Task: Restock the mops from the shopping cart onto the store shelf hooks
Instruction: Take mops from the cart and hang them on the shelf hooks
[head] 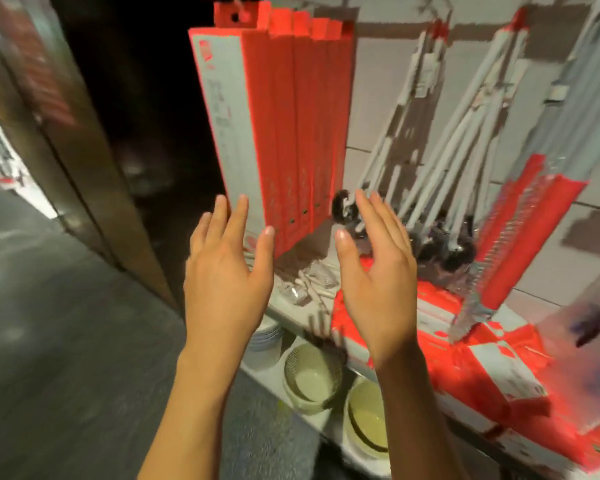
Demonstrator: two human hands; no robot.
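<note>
Mops in tall red-and-white boxes (257, 133) hang upright from a hook straight ahead of both raised hands, the left hand (227, 271) nearer with fingertips at the front box's lower edge, the right hand (374, 271) beside it, both spread and empty.

Head view: looks forward-down, close on shelf (291, 306) (wide-angle, blurred)

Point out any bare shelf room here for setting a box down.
Little. A small patch of shelf shows between the hanging red boxes and the flat red packages, partly littered with small white parts. Right of that, mop handles crowd it. Both hands hover open.
</note>
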